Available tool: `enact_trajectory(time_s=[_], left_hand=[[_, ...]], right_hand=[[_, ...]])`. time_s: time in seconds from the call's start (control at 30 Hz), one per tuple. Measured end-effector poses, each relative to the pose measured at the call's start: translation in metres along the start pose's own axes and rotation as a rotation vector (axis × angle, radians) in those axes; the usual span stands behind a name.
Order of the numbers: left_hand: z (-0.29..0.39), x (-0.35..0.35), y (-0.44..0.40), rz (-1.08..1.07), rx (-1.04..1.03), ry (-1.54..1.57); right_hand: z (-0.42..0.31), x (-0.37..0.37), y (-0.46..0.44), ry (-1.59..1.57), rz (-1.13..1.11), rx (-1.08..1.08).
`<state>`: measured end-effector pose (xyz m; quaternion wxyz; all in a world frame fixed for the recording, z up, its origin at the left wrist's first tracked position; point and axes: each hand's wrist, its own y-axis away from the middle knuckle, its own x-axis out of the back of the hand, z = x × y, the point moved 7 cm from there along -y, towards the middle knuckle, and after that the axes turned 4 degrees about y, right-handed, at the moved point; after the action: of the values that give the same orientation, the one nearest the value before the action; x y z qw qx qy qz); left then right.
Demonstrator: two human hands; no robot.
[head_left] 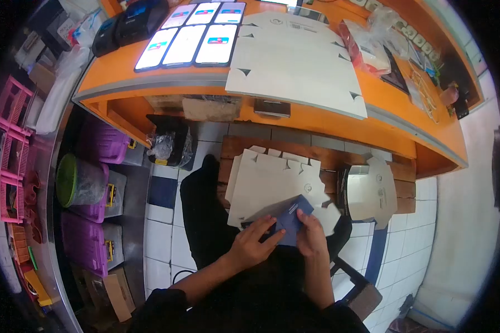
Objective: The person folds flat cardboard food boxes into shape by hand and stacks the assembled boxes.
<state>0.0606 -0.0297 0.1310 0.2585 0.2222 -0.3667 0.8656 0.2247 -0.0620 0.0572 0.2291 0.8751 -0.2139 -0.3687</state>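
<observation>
A small dark blue box [289,217] with fine pale print is held tilted close to my body. My left hand [253,243] has its fingers bent over the box's left side. On the opposite side, my right hand [312,236] grips it, thumb along the upper right face. Beneath and beyond the box lie flat off-white cardboard blanks [269,186] with cut tabs and a small printed mark. The undersides of the box and the fingertips behind it are hidden.
On the orange desk [150,83] lie several lit phones [186,45] and a large flat cardboard sheet [294,61]. Another pale cardboard piece [366,191] rests on the wooden bench [405,188]. Purple-lidded bins [83,238] stand left, and a black chair part [364,297] is at lower right.
</observation>
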Motion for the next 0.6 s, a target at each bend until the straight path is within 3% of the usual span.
enact_trajectory(time_s=[0.1,0.13,0.2,0.27,0.3,0.6], left_hand=[[-0.004,0.006,0.004,0.135,0.098,0.099],[-0.025,0.007,0.007,0.256,0.405,0.271],[-0.049,0.006,0.019,0.362,0.737,0.437],[-0.018,0.02,-0.01,0.26,0.157,0.142],[-0.018,0.013,-0.008,0.156,0.195,0.152],[-0.022,0.013,-0.014,0.156,0.154,-0.051]], right_hand=[[-0.013,-0.022,0.008,-0.03,0.024,0.109],[-0.017,-0.023,0.009,-0.017,0.045,0.176],[-0.008,-0.014,0.008,0.026,0.052,0.174],[-0.01,-0.027,0.01,-0.09,-0.136,0.179],[-0.01,-0.027,0.011,-0.087,-0.1,0.183],[0.011,-0.047,0.011,-0.103,-0.138,0.205]])
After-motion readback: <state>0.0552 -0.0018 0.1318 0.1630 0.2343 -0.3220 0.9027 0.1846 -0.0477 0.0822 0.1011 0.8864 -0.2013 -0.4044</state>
